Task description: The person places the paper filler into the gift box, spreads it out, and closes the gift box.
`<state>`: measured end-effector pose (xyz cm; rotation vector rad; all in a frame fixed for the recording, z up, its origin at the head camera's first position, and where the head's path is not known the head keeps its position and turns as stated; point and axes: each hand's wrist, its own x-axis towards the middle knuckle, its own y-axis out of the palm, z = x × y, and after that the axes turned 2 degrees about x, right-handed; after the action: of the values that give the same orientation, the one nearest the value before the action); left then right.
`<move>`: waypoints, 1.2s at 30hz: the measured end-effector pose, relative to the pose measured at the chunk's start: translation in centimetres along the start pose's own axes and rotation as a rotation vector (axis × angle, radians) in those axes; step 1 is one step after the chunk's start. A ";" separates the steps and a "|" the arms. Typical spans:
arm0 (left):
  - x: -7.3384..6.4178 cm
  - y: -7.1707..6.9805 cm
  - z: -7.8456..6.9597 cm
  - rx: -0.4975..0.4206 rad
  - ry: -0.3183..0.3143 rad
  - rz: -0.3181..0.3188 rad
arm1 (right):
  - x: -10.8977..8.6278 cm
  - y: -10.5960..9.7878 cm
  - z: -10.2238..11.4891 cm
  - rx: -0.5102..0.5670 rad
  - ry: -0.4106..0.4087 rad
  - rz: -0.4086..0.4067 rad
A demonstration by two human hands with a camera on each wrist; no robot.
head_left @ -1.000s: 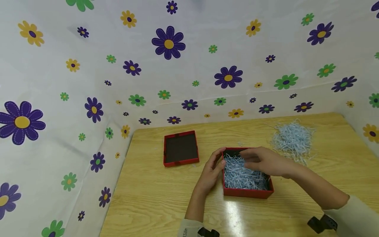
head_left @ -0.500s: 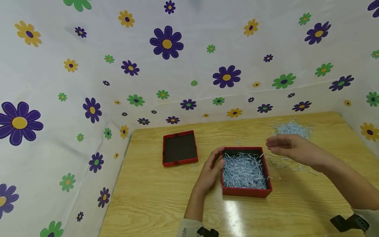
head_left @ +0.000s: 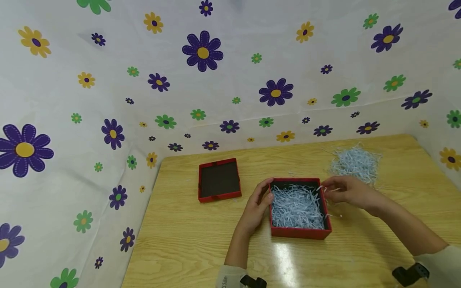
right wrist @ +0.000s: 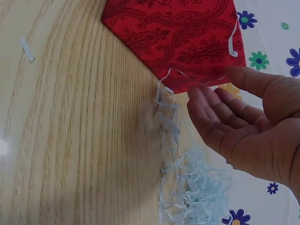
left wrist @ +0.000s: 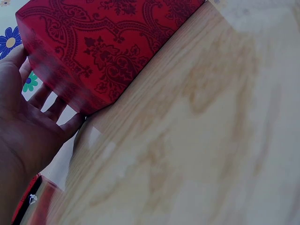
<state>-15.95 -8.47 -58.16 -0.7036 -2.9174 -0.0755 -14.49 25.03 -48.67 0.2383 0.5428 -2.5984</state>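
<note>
- In the head view alone, shows pale blue shredded paper (head_left: 298, 208) inside the square red dark-lined box (head_left: 300, 233) on the wood-grain table (head_left: 187, 236).
- In the left wrist view, reveals dark scrollwork on the outer wall, with the bare left hand (left wrist: 28, 119) uncurled, fingers spread against it.
- In the right wrist view, finds the bare right hand (right wrist: 255, 129) relaxed near the box; cannot tell whether touching.
- Since half a second ago, brings the right hand closer, baring more of the loose pale blue pile (head_left: 355, 162).
</note>
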 end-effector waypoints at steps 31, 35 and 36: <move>0.0 0.1 -0.4 -0.007 -0.007 0.006 | -1.1 -3.4 1.2 -0.261 0.015 -0.202; 0.0 0.1 -0.2 -0.005 -0.002 -0.003 | -1.3 -3.9 -0.9 -0.321 0.041 -0.243; 0.0 0.1 -0.2 -0.007 0.003 -0.004 | -1.3 -4.1 -1.3 -0.353 0.039 -0.263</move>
<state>-15.93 -8.40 -57.93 -0.6981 -2.9175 -0.0865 -15.26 29.40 -48.18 0.1046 1.0966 -2.6880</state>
